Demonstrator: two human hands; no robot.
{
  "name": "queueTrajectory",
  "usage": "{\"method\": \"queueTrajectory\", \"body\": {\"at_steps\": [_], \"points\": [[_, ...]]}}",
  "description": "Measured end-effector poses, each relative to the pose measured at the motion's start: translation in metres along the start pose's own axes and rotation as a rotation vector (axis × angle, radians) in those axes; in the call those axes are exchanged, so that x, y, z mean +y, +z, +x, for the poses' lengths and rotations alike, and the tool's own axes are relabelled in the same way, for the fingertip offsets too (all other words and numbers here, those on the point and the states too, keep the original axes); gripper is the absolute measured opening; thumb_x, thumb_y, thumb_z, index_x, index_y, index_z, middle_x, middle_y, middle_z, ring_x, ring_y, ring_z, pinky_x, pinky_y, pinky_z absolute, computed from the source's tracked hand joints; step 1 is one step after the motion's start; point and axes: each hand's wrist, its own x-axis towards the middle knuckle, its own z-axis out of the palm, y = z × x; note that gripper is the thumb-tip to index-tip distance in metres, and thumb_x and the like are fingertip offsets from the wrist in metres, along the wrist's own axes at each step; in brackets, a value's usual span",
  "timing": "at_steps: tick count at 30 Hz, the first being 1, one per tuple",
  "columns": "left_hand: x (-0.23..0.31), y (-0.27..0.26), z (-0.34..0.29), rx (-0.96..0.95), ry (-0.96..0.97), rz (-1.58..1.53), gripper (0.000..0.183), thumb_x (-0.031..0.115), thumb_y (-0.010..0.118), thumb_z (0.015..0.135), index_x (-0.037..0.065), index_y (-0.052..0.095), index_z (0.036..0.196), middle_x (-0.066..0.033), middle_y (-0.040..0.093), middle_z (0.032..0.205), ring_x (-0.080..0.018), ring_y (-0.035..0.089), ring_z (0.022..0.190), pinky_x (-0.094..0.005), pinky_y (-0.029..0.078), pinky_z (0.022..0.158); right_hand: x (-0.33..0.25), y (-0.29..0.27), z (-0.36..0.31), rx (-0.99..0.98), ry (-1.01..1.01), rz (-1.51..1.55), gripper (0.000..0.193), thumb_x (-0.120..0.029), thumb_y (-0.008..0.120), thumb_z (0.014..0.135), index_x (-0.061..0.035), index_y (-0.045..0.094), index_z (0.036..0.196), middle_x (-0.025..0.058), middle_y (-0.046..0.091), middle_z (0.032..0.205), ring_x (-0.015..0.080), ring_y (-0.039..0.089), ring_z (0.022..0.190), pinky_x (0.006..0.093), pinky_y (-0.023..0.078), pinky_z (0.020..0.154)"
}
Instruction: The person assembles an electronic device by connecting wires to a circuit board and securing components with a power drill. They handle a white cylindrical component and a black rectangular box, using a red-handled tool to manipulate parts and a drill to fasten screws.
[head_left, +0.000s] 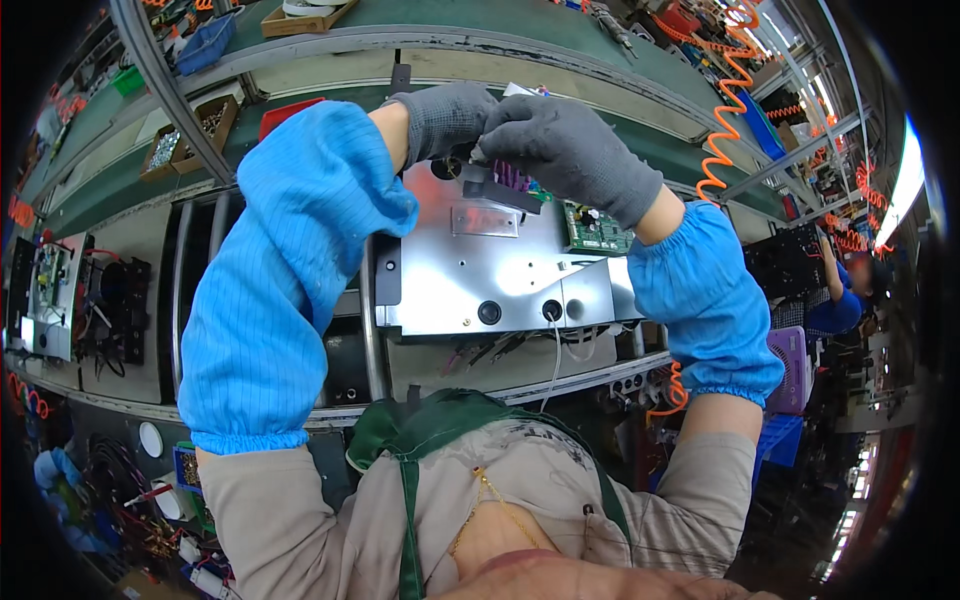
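Note:
A silver sheet-metal chassis (430,290) lies in front of me, with round black grommets along its near side. Both hands meet over its far edge in grey work gloves. My left hand (450,118) is bent over and closed, its fingertips hidden. Beside it, my right hand (572,152) is closed in a pinch, a tiny light piece just showing at its fingertips. What either hand holds is too covered to name. Just below the fingers are a dark flat strip (505,196) and purple wires (512,178). A green circuit board (597,230) sits on the chassis near my right wrist.
The chassis rests on a line with metal rollers (374,330). Another unit with a board (55,300) stands at far left. Beyond are small-parts boxes (190,140) and a red tray (288,117). An orange coiled hose (728,110) hangs at right, and a person (840,300) works there.

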Motion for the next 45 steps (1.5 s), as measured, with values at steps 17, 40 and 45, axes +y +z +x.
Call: {"method": "queueTrajectory", "body": {"at_steps": [17,40,45], "points": [[-0.046,-0.002,0.022,-0.072,0.238,-0.013,0.030,0.006,0.075,0.058,0.013,0.070,0.087,-0.0073,0.067,0.086,-0.0259,0.062,0.076,-0.0298,0.050,0.070,0.002,-0.001,0.016,-0.435,0.081,0.265,0.020,-0.017,0.070,0.074,-0.0135,0.067,0.094,0.0068,0.068,0.084,0.0255,0.065,0.078,0.0362,0.052,0.070],[-0.023,0.004,0.012,-0.049,0.287,0.137,0.014,0.015,0.066,0.074,0.006,0.065,0.084,-0.0070,0.059,0.071,-0.0206,0.056,0.063,-0.0291,0.048,0.058,-0.027,-0.011,-0.019,-0.156,0.218,0.048,0.040,-0.023,0.068,0.080,-0.0105,0.057,0.117,0.0127,0.065,0.087,0.0299,0.064,0.081,0.0382,0.050,0.069],[-0.005,0.005,-0.014,0.052,-0.101,-0.183,0.035,0.036,0.068,0.084,0.001,0.064,0.082,-0.0010,0.053,0.063,-0.0073,0.047,0.053,-0.0213,0.038,0.049,-0.088,-0.052,-0.102,0.078,0.419,0.483,0.021,-0.027,0.064,0.082,-0.0085,0.064,0.092,0.0093,0.064,0.081,0.0295,0.062,0.076,0.0374,0.048,0.063]]}}
